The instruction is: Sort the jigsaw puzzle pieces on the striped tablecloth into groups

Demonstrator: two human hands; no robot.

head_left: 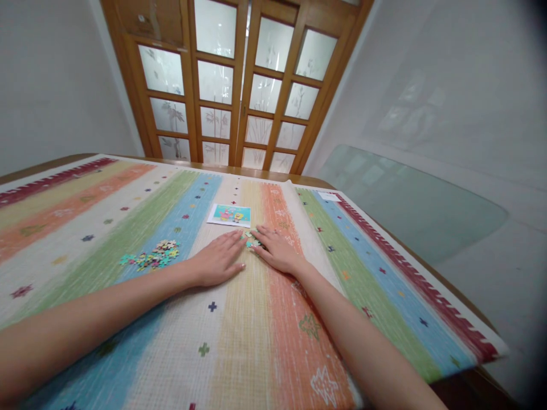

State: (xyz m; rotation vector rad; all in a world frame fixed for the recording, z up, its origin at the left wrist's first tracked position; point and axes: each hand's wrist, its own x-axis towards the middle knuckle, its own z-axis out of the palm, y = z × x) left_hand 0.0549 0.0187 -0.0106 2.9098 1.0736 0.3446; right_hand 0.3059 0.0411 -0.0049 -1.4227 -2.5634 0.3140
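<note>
My left hand [219,259] lies flat on a striped cloth [239,341], fingers stretched toward a few joined puzzle pieces [251,239]. My right hand [277,248] lies flat beside it, fingers extended and touching those pieces. Neither hand grips anything. A small picture card [229,214] lies just beyond both hands. A heap of loose puzzle pieces [154,255] sits to the left of my left hand.
The striped cloth covers a wooden table [465,310] whose edge shows at the right. A small white label [328,196] lies on the cloth's far right. Wooden glazed doors [239,85] stand behind the table. A glass panel [405,199] leans at the right wall.
</note>
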